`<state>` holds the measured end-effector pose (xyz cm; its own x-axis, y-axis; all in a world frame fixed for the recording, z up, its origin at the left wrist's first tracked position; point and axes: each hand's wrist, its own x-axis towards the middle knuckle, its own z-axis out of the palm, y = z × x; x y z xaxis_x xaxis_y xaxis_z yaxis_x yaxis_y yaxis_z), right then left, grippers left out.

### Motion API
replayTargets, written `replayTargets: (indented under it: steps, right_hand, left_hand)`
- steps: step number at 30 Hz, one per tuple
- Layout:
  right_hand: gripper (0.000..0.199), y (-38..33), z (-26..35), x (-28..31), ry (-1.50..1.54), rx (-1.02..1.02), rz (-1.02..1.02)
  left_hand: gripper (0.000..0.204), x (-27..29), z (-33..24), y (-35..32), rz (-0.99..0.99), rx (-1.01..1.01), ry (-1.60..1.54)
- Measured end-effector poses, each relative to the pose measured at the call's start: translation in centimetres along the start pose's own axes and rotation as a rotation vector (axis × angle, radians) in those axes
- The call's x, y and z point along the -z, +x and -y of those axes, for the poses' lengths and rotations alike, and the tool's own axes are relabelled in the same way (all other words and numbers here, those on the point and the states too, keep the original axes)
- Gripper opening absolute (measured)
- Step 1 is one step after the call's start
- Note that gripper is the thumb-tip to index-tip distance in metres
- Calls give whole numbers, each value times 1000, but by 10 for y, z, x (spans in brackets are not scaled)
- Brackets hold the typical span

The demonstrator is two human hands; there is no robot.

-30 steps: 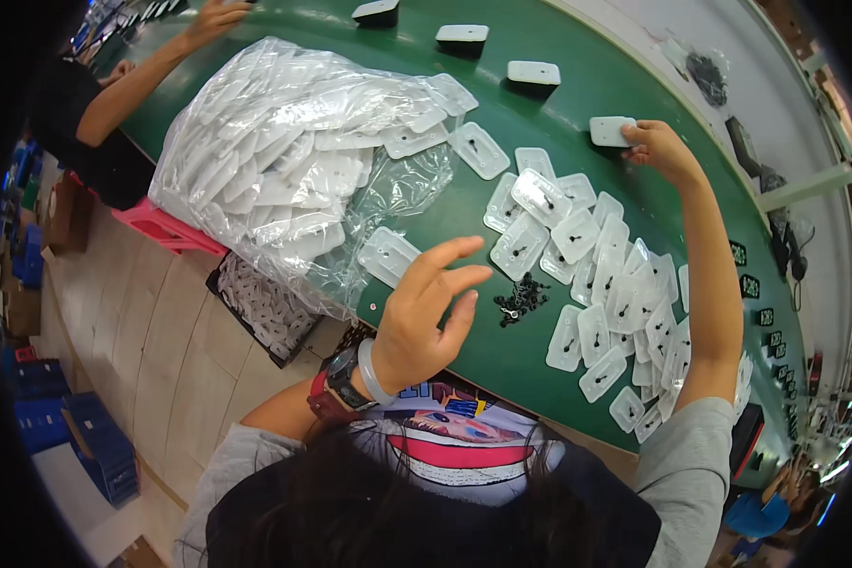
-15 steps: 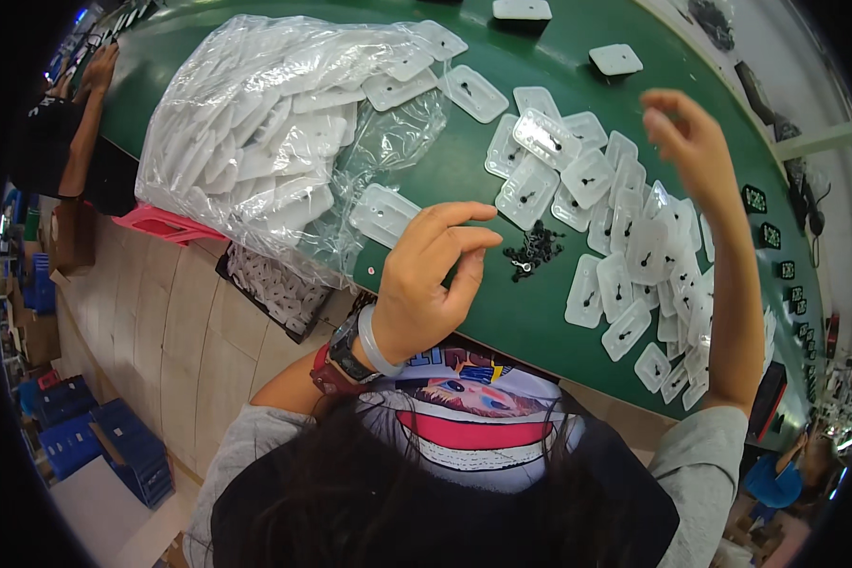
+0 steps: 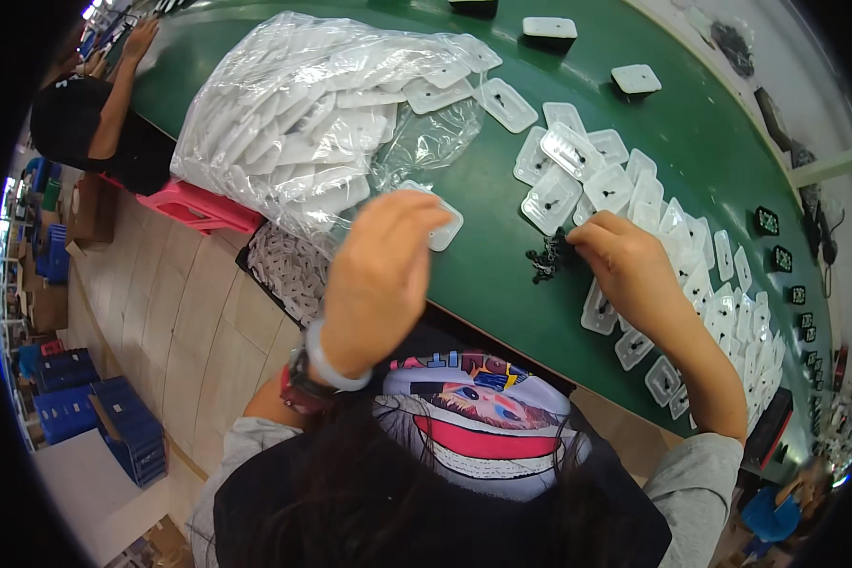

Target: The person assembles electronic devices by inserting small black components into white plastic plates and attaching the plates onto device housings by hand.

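Observation:
My left hand (image 3: 379,275) is raised over the near edge of the green table (image 3: 483,284). Its fingers curl down onto a white plastic tray (image 3: 445,225) beside the big bag. My right hand (image 3: 625,270) rests on the table to the right. Its fingertips are pinched together at the edge of a small pile of black parts (image 3: 544,260), and what lies between them is hidden. Several clear blister trays (image 3: 577,180) are spread beyond and to the right of that hand.
A large clear bag full of white trays (image 3: 303,114) lies on the left of the table. More trays (image 3: 729,322) run along the right side. Another person (image 3: 104,114) sits at the far left. A pink stool (image 3: 199,208) and blue crates (image 3: 95,417) stand on the floor.
My right hand has come back from the far trays to the pile of black parts. My left hand has stayed over the tray by the bag and looms larger in view.

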<state>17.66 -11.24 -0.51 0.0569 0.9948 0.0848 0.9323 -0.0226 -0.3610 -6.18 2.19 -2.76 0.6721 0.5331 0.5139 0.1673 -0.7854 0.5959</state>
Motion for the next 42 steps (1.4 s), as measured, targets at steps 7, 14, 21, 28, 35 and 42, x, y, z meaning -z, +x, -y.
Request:
replayTargets:
  steps: [7,14,21,28,35,42]
  right_hand:
    - [9,2,7,2,-187,11,82]
    - [10,4,0,1,-265,-9,121]
    - [9,6,4,-4,-249,-44,75]
    - [13,-2,6,3,-161,8,71]
    - [15,-18,10,13,4,41,-165]
    - [13,-23,11,16,79,70,-300]
  left_hand:
    - [31,-6,23,8,48,83,244]
    - [27,-10,21,56,41,46,256]
    - [26,-9,109,138,83,-361,568]
    - [26,-14,104,125,235,-341,763]
    - [32,23,35,86,251,-154,254]
    - [32,-4,31,49,260,-85,296]
